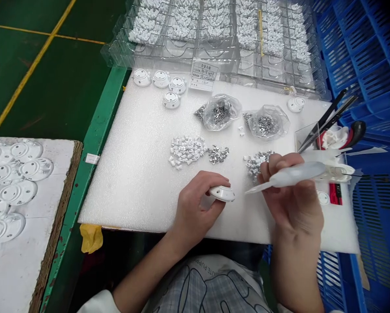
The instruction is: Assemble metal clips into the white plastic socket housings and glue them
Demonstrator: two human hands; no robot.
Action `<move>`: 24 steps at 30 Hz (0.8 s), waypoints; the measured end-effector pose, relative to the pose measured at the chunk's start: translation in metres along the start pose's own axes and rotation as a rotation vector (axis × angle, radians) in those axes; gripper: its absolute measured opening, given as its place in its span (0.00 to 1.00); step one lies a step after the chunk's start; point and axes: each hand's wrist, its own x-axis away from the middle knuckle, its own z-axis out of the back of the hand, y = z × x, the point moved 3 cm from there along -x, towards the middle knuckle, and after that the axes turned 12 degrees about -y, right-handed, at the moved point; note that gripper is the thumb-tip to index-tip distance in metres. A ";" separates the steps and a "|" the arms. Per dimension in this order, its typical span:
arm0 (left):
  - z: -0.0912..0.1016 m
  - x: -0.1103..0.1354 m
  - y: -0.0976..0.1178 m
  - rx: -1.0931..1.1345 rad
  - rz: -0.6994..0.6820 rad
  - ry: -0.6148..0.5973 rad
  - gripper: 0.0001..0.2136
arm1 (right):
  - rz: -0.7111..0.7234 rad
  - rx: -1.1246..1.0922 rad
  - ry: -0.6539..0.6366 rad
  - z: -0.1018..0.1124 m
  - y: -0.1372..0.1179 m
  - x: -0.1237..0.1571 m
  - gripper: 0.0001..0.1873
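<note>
At nine o'clock from the glossy white rounded part (223, 194) in the person's left hand (195, 208), similar white discs (18, 192) lie crowded on a white-topped board (28, 269), past a green-painted frame (98, 126). Next comes a white foam sheet (126, 187), where four loose glossy white housings (162, 79) sit at eleven o'clock. A heap of small white angular pieces (187, 150) lies between ten and eleven. The left hand pinches the rounded part at its rim between thumb and fingers, above the sheet's near side. At twelve are a small pile of silver metal pieces (218, 154), a crumpled clear plastic bag (232, 106) of metal bits and a handwritten white card (204, 74). At two, a mixed white-and-silver heap (254, 165) lies partly behind the right hand (289, 204), whose fingers are closed around a translucent white tapered bottle (295, 174); its nozzle tip points at the part from three o'clock, just apart from it. Rightmost, blue slatted plastic crates (371, 74) stand from two to four.
</note>
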 end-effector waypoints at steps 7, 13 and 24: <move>-0.005 0.001 0.000 -0.051 -0.068 -0.043 0.09 | 0.097 -0.016 0.265 -0.002 -0.008 -0.003 0.29; -0.005 0.002 0.000 -0.065 -0.069 -0.038 0.10 | 0.272 0.115 0.279 -0.009 -0.010 0.004 0.30; -0.005 0.004 0.001 -0.055 -0.059 -0.043 0.11 | 0.411 0.330 0.275 -0.015 -0.002 0.009 0.36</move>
